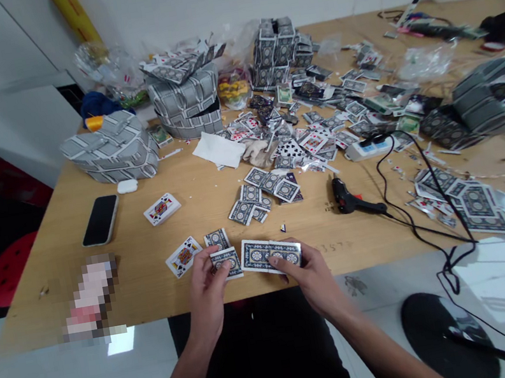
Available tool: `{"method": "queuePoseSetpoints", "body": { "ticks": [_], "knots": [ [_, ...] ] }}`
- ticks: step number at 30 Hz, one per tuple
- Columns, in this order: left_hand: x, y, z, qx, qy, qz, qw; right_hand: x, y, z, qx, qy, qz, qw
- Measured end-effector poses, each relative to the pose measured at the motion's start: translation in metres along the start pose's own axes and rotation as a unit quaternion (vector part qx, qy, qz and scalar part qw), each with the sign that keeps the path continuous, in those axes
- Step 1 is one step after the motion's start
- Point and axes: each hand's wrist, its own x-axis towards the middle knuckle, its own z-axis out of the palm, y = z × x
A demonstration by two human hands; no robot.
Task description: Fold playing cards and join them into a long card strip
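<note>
My left hand [211, 286] pinches a small folded playing card [227, 263], patterned back up, over the front of the table. My right hand [308, 273], thumb on top, grips a longer patterned card piece [256, 254]; whether it is one card or two joined ones, I cannot tell. The two held pieces are close, with a narrow gap between them. Just behind my left hand is another folded card [216, 239]. To its left lies a face-up king card [184, 256], and farther back a small stack of face cards [162, 209]. Several folded card pieces [252, 202] cluster beyond my hands.
A black glue gun [351, 197] with its cable lies to the right, near a power strip [369, 148]. At the left are a phone [101, 221] and a white earbud case [127, 186]. Card-covered structures [113, 151] and scattered cards [294, 146] fill the back.
</note>
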Motion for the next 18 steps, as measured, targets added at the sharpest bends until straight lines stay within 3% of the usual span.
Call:
{"method": "queuePoseSetpoints", "body": {
  "ticks": [18],
  "knots": [
    [-0.0003, -0.003, 0.0004, -0.012, -0.002, -0.009, 1.0, 0.0022, -0.0015, -0.0008, -0.015, 0.0, -0.003, 1.0]
  ]
}}
